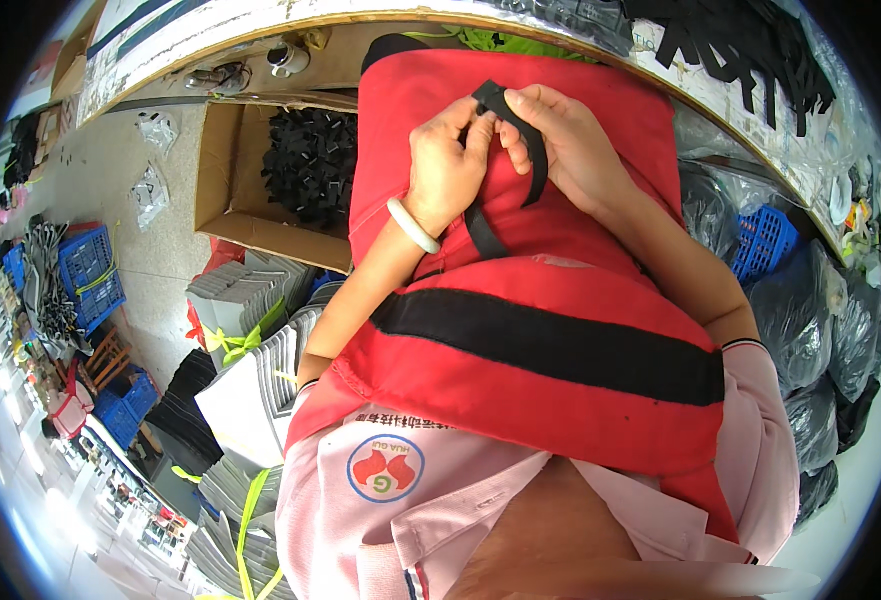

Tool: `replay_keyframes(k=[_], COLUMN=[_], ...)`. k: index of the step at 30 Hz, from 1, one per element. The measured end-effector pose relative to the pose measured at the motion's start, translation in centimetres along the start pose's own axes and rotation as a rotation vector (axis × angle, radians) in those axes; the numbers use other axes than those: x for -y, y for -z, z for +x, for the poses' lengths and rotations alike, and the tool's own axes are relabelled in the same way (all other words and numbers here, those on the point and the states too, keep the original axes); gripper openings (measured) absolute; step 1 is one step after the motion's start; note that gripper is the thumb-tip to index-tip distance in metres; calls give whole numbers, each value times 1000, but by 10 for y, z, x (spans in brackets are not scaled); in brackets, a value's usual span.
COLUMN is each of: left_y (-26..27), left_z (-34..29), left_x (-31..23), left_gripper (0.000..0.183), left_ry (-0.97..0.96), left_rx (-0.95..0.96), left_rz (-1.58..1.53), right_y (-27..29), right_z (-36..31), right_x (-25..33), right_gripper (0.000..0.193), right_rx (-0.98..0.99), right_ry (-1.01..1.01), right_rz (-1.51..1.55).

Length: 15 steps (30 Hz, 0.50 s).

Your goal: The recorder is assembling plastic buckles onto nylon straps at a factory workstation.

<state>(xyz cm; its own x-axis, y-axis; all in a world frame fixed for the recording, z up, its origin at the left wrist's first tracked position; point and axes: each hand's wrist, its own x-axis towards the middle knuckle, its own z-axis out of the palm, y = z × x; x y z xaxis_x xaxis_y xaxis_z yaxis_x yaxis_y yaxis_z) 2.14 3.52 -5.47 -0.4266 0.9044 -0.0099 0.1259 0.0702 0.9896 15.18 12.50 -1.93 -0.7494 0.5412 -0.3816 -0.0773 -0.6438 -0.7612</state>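
Observation:
Over the red apron (pixel 600 90) on my lap, both hands are raised close together on a black strap (pixel 535 160). My right hand (pixel 572 145) pinches it between thumb and fingers, and one end hangs down in a curve below. The strap's upper part is folded over near the fingertips. My left hand (pixel 444 165), with a pale bangle (pixel 413 226) on the wrist, is closed, fingertips at the fold; whether a small piece sits between them is hidden. Another length of black strap (pixel 484 236) lies on the apron below the left hand.
An open cardboard box (pixel 275 240) full of small black pieces (pixel 310 165) stands left of my lap. Bundles of grey sheets (pixel 250 300) tied with green strips lie nearer. A table edge (pixel 750 140) curves across the front, with black straps (pixel 730 50) on it. Black plastic bags (pixel 800 320) and a blue basket (pixel 763 245) are at right.

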Motion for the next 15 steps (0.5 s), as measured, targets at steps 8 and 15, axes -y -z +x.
replay_keyframes(k=[8, 15], left_y=[10, 24], left_z=[2, 8], left_x=[9, -4], left_gripper=[18, 23], left_ry=[-224, 518], left_rx=[92, 175], left_rz=[240, -852], right_y=[8, 13], right_z=[6, 5], right_x=[6, 1], right_gripper=[24, 22], right_rx=[17, -29], right_ry=[-47, 142], right_rz=[-129, -427])
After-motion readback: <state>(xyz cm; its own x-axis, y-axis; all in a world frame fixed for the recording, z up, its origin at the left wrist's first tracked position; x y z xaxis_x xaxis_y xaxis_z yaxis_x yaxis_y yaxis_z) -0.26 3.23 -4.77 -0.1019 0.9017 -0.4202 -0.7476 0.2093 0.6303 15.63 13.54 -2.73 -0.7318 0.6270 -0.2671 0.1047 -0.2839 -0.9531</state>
